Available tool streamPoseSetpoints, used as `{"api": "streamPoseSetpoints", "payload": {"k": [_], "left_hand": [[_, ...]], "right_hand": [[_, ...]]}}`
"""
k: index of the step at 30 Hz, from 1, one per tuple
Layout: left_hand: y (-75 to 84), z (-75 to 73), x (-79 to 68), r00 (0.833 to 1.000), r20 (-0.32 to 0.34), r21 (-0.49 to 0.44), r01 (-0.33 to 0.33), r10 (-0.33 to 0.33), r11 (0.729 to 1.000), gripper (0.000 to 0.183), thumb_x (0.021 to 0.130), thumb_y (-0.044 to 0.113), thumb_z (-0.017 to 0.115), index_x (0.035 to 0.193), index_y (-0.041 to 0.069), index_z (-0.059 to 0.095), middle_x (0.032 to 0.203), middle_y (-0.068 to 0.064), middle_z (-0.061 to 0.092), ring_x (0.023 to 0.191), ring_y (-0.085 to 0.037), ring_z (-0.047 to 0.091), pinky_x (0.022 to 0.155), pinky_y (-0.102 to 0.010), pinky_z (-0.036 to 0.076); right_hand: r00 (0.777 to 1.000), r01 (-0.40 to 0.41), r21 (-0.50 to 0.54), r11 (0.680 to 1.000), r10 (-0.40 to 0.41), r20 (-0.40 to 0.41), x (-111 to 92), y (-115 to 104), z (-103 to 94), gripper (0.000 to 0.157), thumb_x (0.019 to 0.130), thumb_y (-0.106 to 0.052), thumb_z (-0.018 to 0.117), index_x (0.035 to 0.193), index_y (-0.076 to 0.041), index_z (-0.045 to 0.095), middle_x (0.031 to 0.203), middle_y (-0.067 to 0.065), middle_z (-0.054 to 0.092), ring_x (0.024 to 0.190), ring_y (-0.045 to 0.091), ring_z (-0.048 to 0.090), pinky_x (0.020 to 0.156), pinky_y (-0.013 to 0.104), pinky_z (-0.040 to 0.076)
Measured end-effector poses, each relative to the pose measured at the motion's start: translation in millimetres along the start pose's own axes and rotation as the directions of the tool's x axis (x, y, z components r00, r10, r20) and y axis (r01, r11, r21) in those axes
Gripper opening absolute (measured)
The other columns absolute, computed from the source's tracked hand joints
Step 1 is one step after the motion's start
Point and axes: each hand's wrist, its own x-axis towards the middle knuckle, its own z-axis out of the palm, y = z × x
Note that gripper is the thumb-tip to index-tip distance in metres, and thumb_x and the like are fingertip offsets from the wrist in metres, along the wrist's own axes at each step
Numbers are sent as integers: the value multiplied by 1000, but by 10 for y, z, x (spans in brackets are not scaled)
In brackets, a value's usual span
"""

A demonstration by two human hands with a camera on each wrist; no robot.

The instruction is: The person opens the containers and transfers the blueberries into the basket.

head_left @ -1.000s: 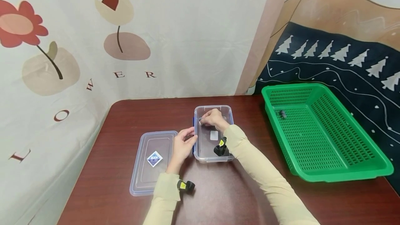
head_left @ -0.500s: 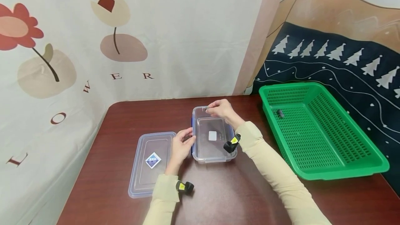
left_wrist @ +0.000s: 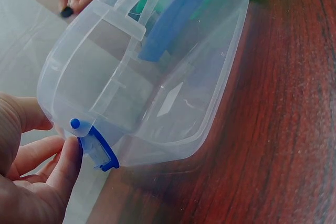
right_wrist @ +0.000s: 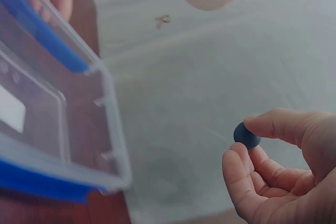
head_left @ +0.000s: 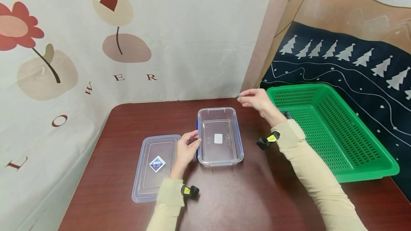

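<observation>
My right hand (head_left: 260, 102) pinches a small dark blue ball (right_wrist: 247, 135) between thumb and fingertips, in the air between the box and the basket. The clear plastic box (head_left: 221, 156), with blue latches on its sides, stands upright and open on the table. A white square label (head_left: 218, 138) shows on its floor. My left hand (head_left: 185, 152) holds the box's left side, fingertips by a blue latch (left_wrist: 100, 150) in the left wrist view. Part of that grip is hidden behind the box wall. The clear lid (head_left: 151, 184) lies flat on the table, left of the box.
A green slotted basket (head_left: 353, 177) stands at the right. Small dark pieces (head_left: 287, 115) lie inside near its left end, partly hidden by my right wrist. A printed cloth (head_left: 199, 45) hangs behind the dark red table (head_left: 224, 202).
My right hand has come up out of the box, past its far rim, and moved right with the ball. The left hand stays at the box's side.
</observation>
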Motion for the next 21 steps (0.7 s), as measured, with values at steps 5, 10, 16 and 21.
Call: {"api": "streamPoseSetpoints", "payload": {"k": [5, 10, 16, 21], "left_hand": [[-197, 1, 66, 1000, -1, -18, -5, 5, 1000, 32, 79, -15, 61, 110, -22, 55, 104, -33, 55, 100, -45, 57, 85, -28, 53], [-318, 8, 103, 1000, -5, -24, 3, -3, 1000, 33, 80, -12, 62, 112, -19, 57, 106, -30, 56, 101, -41, 58, 86, -27, 53], [-319, 8, 109, 1000, -5, -24, 6, -6, 1000, 32, 79, -15, 61, 110, -22, 56, 104, -32, 55, 100, -46, 56, 85, -31, 54], [-336, 4, 104, 1000, -3, -20, 18, -18, 1000, 32, 79, -15, 61, 110, -21, 56, 104, -31, 56, 100, -45, 57, 85, -30, 53]], "right_hand": [[998, 42, 47, 998, -40, -41, -94, 48, -360, 35, 86, -6, 65, 114, 13, 55, 86, 0, 61, 67, 2, 63, 75, 20, 55], [994, 44, 101, 994, -33, -101, -212, 147, -717, 33, 86, -11, 67, 112, 6, 56, 85, -8, 61, 72, 1, 64, 76, 17, 54], [989, 66, 245, 967, -32, -143, -298, 343, -1065, 8, 84, -7, 68, 91, -10, 65, 79, -11, 65, 72, 2, 65, 69, 15, 55], [989, 38, 314, 949, 10, -147, -341, 536, -1248, 9, 83, -5, 69, 85, -12, 65, 76, -10, 66, 69, 1, 64, 66, 13, 54]]}}
